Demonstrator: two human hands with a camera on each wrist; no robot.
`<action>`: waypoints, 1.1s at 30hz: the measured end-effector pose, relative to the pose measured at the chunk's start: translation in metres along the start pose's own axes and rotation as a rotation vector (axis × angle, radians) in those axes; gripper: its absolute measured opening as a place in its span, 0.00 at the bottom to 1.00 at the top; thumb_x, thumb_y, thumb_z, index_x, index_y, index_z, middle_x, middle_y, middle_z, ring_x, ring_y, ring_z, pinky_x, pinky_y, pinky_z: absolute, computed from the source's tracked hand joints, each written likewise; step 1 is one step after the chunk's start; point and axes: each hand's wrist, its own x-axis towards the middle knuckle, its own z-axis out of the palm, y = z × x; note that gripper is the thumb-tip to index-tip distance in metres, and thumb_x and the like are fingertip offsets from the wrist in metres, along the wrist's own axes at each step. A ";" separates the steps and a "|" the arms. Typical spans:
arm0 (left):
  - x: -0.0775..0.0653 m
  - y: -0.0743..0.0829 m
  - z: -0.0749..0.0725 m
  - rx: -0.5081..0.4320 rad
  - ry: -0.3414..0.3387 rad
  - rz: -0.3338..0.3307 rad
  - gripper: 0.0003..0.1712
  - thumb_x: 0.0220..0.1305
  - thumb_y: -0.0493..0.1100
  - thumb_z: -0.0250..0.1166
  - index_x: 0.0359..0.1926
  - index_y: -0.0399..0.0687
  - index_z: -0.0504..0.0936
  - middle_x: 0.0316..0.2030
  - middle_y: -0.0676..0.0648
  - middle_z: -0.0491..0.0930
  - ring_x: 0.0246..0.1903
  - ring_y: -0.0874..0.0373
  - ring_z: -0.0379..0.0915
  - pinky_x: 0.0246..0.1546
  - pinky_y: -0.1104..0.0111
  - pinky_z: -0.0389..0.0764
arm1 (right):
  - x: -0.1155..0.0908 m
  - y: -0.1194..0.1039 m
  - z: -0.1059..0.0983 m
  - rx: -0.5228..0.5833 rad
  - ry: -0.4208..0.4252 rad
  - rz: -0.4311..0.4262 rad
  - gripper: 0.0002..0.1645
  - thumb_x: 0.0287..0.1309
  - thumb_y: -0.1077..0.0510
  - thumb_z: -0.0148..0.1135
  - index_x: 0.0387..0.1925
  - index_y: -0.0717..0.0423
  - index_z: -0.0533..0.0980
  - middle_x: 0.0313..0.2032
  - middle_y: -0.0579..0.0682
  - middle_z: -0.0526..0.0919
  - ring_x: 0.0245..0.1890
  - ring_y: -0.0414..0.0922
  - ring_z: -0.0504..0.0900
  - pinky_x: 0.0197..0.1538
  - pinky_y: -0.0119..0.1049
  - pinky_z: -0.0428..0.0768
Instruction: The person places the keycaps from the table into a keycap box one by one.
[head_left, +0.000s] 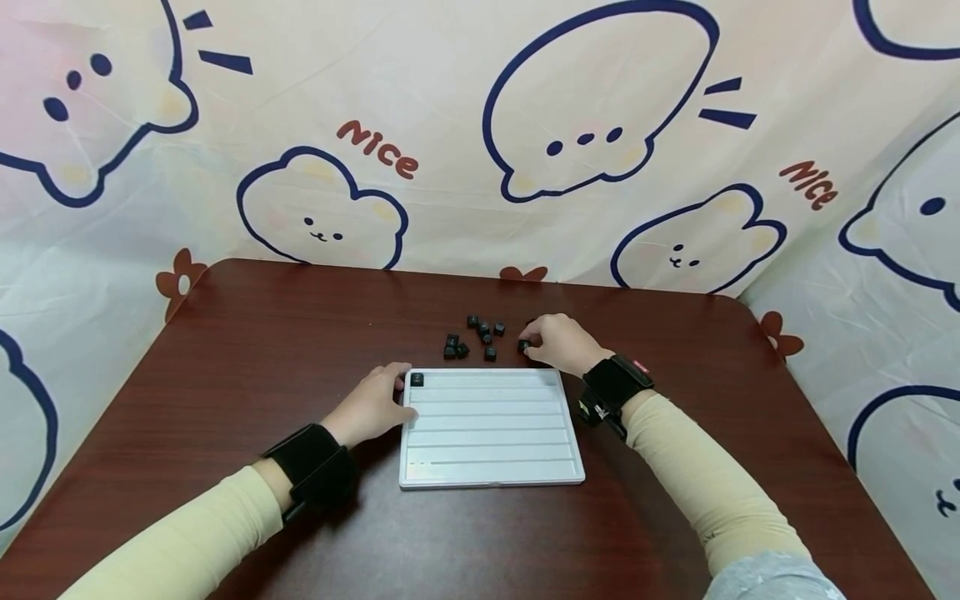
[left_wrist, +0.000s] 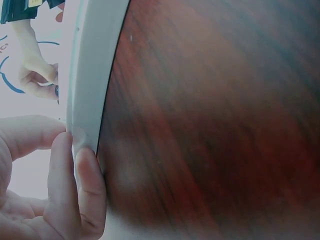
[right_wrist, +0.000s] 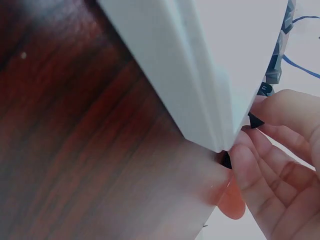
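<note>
A white board with raised horizontal ridges (head_left: 491, 421) lies on the brown table. My left hand (head_left: 371, 406) grips its left edge near the upper corner, thumb and fingers at the rim. One black keycap (head_left: 417, 380) sits in the board's top left corner. Beyond the board's far edge, my right hand (head_left: 564, 343) pinches another black keycap (head_left: 523, 345) between thumb and fingers. The right wrist view shows dark keycap pieces (right_wrist: 255, 121) at those fingers, partly covered by them. Several loose black keycaps (head_left: 486, 330) are scattered to the left of the right hand.
The brown table (head_left: 300, 333) reaches back to a cream cloth backdrop (head_left: 442, 83) printed with cartoon bears. Black bands circle both wrists. The board's near edge faces me, with bare wood around it.
</note>
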 end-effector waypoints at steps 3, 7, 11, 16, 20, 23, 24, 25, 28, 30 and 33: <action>-0.001 0.000 -0.001 -0.002 0.003 -0.002 0.43 0.63 0.37 0.73 0.75 0.35 0.63 0.55 0.37 0.74 0.47 0.49 0.74 0.45 0.60 0.76 | -0.003 -0.002 -0.001 0.002 -0.001 -0.009 0.17 0.67 0.64 0.66 0.56 0.62 0.83 0.54 0.60 0.83 0.48 0.52 0.83 0.48 0.44 0.81; -0.001 0.000 -0.001 -0.003 0.001 -0.002 0.43 0.63 0.37 0.72 0.75 0.35 0.63 0.55 0.37 0.74 0.46 0.50 0.74 0.45 0.60 0.77 | -0.005 -0.003 -0.001 -0.009 -0.001 -0.012 0.18 0.66 0.63 0.67 0.56 0.62 0.83 0.54 0.60 0.83 0.51 0.53 0.82 0.49 0.45 0.81; -0.001 0.000 -0.001 -0.003 -0.003 -0.004 0.43 0.64 0.37 0.72 0.75 0.35 0.63 0.55 0.38 0.74 0.44 0.51 0.74 0.43 0.61 0.76 | -0.007 -0.003 0.001 -0.007 0.001 -0.018 0.18 0.67 0.63 0.67 0.57 0.62 0.83 0.56 0.60 0.82 0.53 0.55 0.82 0.50 0.45 0.81; -0.002 0.000 -0.002 -0.023 -0.009 0.000 0.42 0.64 0.36 0.72 0.75 0.35 0.63 0.56 0.37 0.73 0.44 0.50 0.72 0.43 0.60 0.74 | -0.009 -0.004 0.001 -0.007 0.009 -0.045 0.17 0.67 0.64 0.66 0.56 0.63 0.83 0.59 0.63 0.80 0.55 0.57 0.81 0.51 0.46 0.80; -0.002 0.001 -0.002 -0.026 -0.010 0.003 0.42 0.64 0.36 0.71 0.75 0.34 0.63 0.56 0.37 0.73 0.45 0.49 0.71 0.44 0.59 0.73 | -0.010 -0.006 0.002 -0.017 0.009 -0.060 0.17 0.67 0.64 0.66 0.56 0.63 0.83 0.59 0.63 0.79 0.57 0.58 0.80 0.54 0.48 0.80; -0.002 0.000 -0.002 -0.021 -0.009 0.004 0.42 0.64 0.36 0.72 0.75 0.34 0.63 0.56 0.36 0.73 0.44 0.49 0.71 0.43 0.60 0.73 | -0.010 -0.009 0.001 -0.022 0.010 -0.062 0.17 0.67 0.64 0.66 0.56 0.63 0.83 0.59 0.64 0.79 0.57 0.58 0.80 0.53 0.47 0.80; -0.002 0.000 -0.002 -0.022 -0.009 0.005 0.42 0.64 0.36 0.72 0.74 0.34 0.63 0.55 0.36 0.73 0.44 0.49 0.71 0.43 0.60 0.73 | -0.011 -0.009 0.001 -0.023 0.011 -0.062 0.17 0.67 0.64 0.66 0.55 0.63 0.83 0.59 0.64 0.79 0.57 0.58 0.80 0.53 0.47 0.80; -0.002 0.000 -0.002 -0.024 -0.008 0.005 0.42 0.64 0.36 0.72 0.74 0.34 0.63 0.55 0.36 0.73 0.44 0.49 0.71 0.43 0.60 0.73 | -0.011 -0.010 0.001 -0.023 0.012 -0.062 0.17 0.67 0.64 0.66 0.55 0.63 0.83 0.59 0.64 0.80 0.56 0.57 0.80 0.52 0.46 0.81; -0.002 -0.001 -0.001 -0.026 -0.004 0.006 0.42 0.64 0.36 0.72 0.74 0.34 0.63 0.55 0.37 0.73 0.45 0.49 0.71 0.44 0.59 0.73 | -0.011 -0.011 0.000 -0.024 0.012 -0.052 0.17 0.67 0.63 0.67 0.56 0.62 0.83 0.58 0.63 0.80 0.55 0.56 0.81 0.50 0.44 0.81; -0.002 -0.001 -0.001 -0.026 -0.003 0.008 0.42 0.64 0.36 0.72 0.74 0.34 0.63 0.55 0.37 0.73 0.45 0.49 0.71 0.44 0.59 0.73 | -0.011 -0.011 0.000 -0.020 0.013 -0.047 0.18 0.66 0.63 0.67 0.56 0.62 0.83 0.58 0.62 0.81 0.55 0.56 0.81 0.49 0.44 0.80; -0.002 -0.002 0.000 -0.026 -0.002 0.009 0.42 0.64 0.36 0.72 0.75 0.34 0.63 0.55 0.37 0.73 0.44 0.49 0.71 0.43 0.60 0.73 | -0.011 -0.010 0.001 -0.013 0.016 -0.041 0.18 0.66 0.63 0.67 0.56 0.62 0.83 0.58 0.62 0.81 0.55 0.56 0.81 0.48 0.43 0.80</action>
